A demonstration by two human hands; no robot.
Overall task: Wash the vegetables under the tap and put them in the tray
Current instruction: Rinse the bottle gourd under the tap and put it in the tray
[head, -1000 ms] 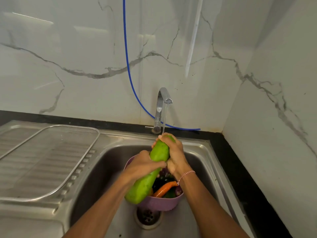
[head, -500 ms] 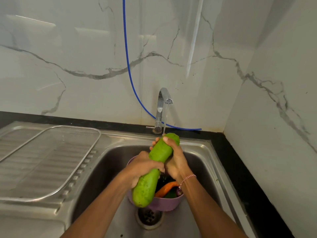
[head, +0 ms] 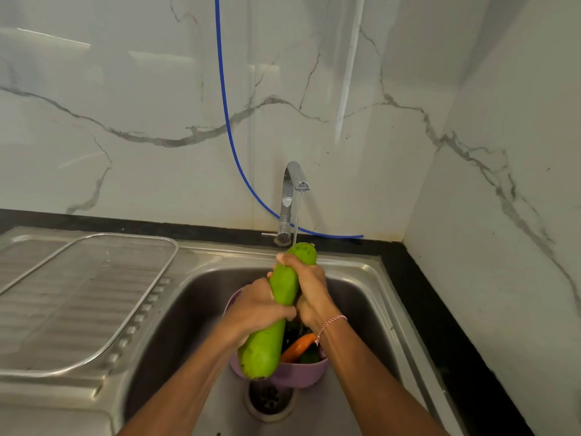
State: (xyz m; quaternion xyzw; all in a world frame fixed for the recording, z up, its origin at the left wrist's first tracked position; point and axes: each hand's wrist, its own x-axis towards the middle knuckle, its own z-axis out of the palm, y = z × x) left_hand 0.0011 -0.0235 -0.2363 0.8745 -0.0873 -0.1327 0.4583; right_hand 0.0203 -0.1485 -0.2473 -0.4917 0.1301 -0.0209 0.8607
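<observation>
White marble walls [head: 125,89] stood behind a steel sink [head: 195,294]. Over it a long green gourd [head: 283,287] was held tilted, its top end touching the water stream [head: 296,215] from the tap [head: 290,196]. The left hand [head: 256,309] was wrapped around its middle, the right hand [head: 309,287] around the upper part. Below sat a purple bowl [head: 298,377] with a carrot [head: 298,346]; the mesh tray [head: 94,294] lay to the left. Turning the gourd slowly, gripped firmly because wet skin slips, would probably rinse all sides.

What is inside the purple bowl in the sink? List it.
In the purple bowl an orange carrot shows, with a dark green vegetable beside it. The green gourd, gripped by the left hand and right hand, covers the rest; nothing more can be told.
</observation>
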